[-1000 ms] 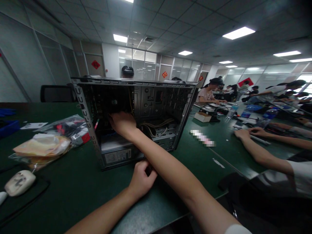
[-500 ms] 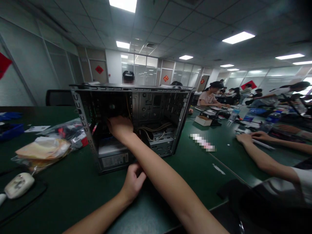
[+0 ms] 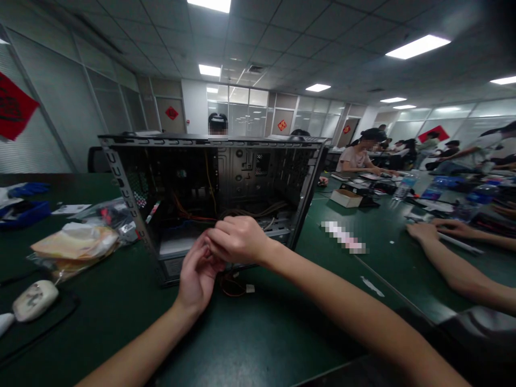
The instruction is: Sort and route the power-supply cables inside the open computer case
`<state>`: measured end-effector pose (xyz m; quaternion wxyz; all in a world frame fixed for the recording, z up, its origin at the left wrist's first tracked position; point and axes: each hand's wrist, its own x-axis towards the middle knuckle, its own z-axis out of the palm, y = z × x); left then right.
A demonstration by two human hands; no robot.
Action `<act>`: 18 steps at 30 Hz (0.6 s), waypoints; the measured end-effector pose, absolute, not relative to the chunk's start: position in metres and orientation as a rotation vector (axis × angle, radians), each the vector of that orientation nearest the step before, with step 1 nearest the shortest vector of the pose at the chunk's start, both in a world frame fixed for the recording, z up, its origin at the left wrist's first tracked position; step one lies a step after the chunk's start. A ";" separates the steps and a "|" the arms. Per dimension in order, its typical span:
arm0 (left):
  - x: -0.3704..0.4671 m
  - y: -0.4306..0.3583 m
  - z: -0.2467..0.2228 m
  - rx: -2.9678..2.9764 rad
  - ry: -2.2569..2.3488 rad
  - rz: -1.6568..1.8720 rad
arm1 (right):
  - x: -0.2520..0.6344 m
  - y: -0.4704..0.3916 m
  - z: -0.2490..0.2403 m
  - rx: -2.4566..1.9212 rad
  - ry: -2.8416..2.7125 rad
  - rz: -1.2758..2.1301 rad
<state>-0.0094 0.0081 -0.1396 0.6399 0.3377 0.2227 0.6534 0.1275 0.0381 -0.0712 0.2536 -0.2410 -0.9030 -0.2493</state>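
An open computer case (image 3: 258, 141) stands on the green table, its inside facing me. My left hand (image 3: 197, 277) and my right hand (image 3: 237, 240) meet in front of its lower edge. The fingers of both are bent together around something too small to make out. Thin coloured wires (image 3: 187, 212) run inside the case towards my hands. Below them, a white connector (image 3: 250, 288) on thin wires lies on the table. A silver box with a label sits at the bottom left of the case, partly hidden by my left hand.
On the left are a bagged yellow item (image 3: 74, 243), a white mouse-like device (image 3: 35, 301) and a blue tray (image 3: 26, 214). An open carton (image 3: 345, 198) and bottles stand at the right. Another person's hands (image 3: 423, 234) rest on the table at the right.
My right hand has come out of the case and down to my left hand, which has risen to meet it. The wires and white connector on the table now show.
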 end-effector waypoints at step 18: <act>-0.016 0.005 -0.131 1.672 0.554 1.302 | 0.222 0.024 -0.189 -0.614 -2.647 0.145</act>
